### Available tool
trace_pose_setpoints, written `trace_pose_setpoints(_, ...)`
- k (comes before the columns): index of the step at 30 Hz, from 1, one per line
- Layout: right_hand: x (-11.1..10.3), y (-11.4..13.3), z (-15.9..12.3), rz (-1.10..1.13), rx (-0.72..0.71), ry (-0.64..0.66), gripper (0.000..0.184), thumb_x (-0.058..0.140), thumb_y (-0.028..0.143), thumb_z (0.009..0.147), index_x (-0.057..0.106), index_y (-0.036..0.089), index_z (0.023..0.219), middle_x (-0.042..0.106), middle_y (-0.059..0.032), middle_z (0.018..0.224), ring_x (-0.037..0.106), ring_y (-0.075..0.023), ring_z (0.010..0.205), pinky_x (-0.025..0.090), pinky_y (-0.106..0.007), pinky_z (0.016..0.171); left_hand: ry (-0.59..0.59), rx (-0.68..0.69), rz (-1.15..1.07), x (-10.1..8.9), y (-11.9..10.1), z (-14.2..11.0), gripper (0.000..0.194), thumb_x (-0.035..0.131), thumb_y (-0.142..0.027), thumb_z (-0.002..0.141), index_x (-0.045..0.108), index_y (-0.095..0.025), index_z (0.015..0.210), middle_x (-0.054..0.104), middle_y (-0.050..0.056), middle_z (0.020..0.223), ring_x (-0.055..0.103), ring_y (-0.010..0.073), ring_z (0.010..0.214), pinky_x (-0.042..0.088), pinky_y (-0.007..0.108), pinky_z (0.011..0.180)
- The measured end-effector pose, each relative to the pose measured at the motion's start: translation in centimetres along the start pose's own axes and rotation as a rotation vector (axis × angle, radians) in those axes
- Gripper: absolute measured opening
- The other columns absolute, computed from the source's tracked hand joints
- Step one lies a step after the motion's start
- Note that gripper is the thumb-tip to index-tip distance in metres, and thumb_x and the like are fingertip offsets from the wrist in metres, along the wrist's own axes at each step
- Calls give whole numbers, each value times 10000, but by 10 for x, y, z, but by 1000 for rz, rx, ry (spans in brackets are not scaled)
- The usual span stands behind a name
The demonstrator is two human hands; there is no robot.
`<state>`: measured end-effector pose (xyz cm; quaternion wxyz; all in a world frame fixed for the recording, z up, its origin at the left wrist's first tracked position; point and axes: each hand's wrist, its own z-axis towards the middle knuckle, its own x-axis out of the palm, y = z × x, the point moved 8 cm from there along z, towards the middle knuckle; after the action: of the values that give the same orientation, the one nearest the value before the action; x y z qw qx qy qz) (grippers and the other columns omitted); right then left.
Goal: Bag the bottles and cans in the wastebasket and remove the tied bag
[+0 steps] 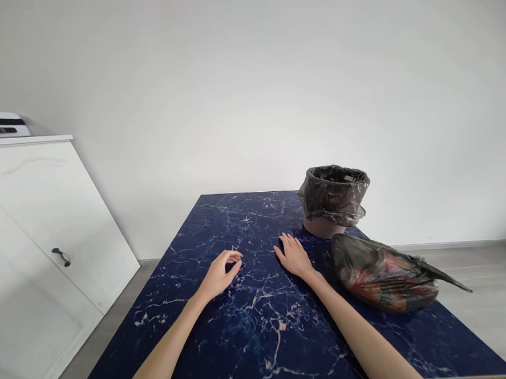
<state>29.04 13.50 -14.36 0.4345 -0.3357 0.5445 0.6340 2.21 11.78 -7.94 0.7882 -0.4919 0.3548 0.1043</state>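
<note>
Both my hands rest on a dark blue marbled table (245,338). My left hand (220,273) lies near the middle with its fingers loosely curled, thumb and fingertips apart, holding nothing. My right hand (293,256) lies flat, fingers stretched out, empty. Just beyond my right hand stands a small brown bin (334,200) lined with a dark plastic bag. To the right of that hand lies a tied dark plastic bag (386,273), filled with reddish rubbish, on its side.
A white cabinet (33,243) with a black handle stands at the left, with flat things on top. A white wall runs behind the table. Grey floor shows on both sides.
</note>
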Motion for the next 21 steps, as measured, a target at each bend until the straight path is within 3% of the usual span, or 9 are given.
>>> trace_pose_setpoints(21,-3,0,0,3,-5,-14,716,312,509,1101,439,50,1635,388,-167,1742,267,-310,1656,152,-444,1351,-7,21,36,-1,-2,-1,411,554,-584,1040,716,-260,1236,761,98,1263,734,286,1167,598,459,1055)
